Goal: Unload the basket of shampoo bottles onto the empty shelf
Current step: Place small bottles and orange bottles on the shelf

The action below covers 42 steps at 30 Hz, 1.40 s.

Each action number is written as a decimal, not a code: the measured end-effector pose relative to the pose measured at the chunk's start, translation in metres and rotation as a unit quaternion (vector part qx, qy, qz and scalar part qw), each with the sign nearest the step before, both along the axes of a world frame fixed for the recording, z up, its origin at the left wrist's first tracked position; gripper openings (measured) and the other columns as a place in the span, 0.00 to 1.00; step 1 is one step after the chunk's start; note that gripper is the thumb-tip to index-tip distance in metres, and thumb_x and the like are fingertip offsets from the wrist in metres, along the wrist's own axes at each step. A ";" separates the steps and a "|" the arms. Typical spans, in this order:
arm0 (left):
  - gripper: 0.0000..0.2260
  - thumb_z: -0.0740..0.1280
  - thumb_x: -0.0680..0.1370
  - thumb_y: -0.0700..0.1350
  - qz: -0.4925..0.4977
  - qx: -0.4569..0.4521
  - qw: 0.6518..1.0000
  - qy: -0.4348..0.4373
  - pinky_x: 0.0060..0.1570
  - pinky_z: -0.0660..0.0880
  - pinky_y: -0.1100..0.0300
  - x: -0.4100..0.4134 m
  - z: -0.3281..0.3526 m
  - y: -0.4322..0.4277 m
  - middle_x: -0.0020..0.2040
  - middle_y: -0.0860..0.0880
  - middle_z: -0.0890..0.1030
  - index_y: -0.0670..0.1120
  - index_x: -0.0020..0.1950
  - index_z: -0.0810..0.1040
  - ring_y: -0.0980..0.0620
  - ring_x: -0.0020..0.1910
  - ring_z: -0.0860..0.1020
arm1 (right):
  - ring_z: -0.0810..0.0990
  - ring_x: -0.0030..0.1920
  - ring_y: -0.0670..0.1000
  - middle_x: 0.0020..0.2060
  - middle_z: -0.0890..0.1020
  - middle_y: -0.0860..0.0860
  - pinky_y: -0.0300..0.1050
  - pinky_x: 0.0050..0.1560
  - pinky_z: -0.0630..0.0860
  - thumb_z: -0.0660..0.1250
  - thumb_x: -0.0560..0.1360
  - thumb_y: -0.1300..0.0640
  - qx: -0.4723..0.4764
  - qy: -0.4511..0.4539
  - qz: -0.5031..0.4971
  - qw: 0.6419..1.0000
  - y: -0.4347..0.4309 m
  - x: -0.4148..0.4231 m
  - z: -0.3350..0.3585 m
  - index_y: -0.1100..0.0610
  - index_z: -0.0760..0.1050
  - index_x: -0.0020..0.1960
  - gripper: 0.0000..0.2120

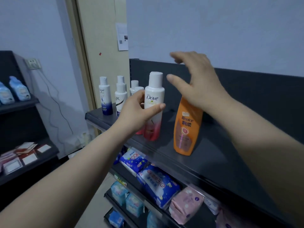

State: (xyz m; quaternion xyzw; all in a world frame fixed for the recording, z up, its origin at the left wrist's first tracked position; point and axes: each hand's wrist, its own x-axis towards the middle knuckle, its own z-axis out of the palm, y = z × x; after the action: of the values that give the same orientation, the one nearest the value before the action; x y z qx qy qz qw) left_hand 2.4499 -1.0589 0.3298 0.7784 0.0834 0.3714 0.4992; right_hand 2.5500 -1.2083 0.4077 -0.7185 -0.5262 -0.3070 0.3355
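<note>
On the dark top shelf (213,153) stands a white-and-red Dove bottle (153,96), and my left hand (138,111) grips its middle. To its right an orange Rejoice bottle (185,129) stands upright. My right hand (195,81) hovers just above the orange bottle's top with fingers spread, holding nothing. Further left on the shelf stand a white-and-blue Dove bottle (105,97), a white Lux bottle (120,96) and more white bottles (135,87) behind. The basket is out of view.
Lower shelves hold blue packs (158,183) and a pink pack (185,204). A second dark rack (24,102) at the left carries light-blue bottles (19,89) and flat packets (26,153). The shelf's back panel (246,89) rises behind the bottles.
</note>
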 end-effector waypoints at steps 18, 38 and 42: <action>0.14 0.67 0.77 0.51 0.056 0.157 0.985 -0.043 0.49 0.71 0.72 0.070 0.093 0.119 0.50 0.59 0.80 0.54 0.62 0.76 0.66 0.49 0.78 | 0.76 0.29 0.49 0.37 0.82 0.54 0.38 0.28 0.73 0.73 0.71 0.53 -0.125 0.177 -0.074 0.973 0.079 0.117 0.125 0.56 0.80 0.50 0.10; 0.12 0.67 0.78 0.47 0.061 0.171 0.983 0.026 0.56 0.73 0.65 0.082 0.069 0.122 0.52 0.55 0.82 0.51 0.61 0.77 0.59 0.53 0.79 | 0.82 0.27 0.47 0.36 0.84 0.56 0.39 0.31 0.78 0.75 0.69 0.60 -0.344 0.291 -0.039 0.892 0.145 0.193 0.000 0.62 0.79 0.45 0.09; 0.11 0.67 0.78 0.48 0.068 0.171 0.983 0.023 0.56 0.73 0.65 0.077 0.070 0.113 0.52 0.55 0.82 0.52 0.60 0.77 0.59 0.53 0.79 | 0.84 0.34 0.48 0.41 0.85 0.54 0.41 0.37 0.80 0.74 0.71 0.53 -0.362 0.289 -0.040 0.885 0.133 0.189 0.009 0.60 0.78 0.51 0.14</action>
State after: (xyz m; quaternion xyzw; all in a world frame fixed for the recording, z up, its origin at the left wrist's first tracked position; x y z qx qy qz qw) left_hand 2.5271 -0.9463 0.4001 0.8532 0.0829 0.3950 0.3303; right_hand 2.7389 -1.0753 0.4168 -0.8671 -0.4516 0.1128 0.1772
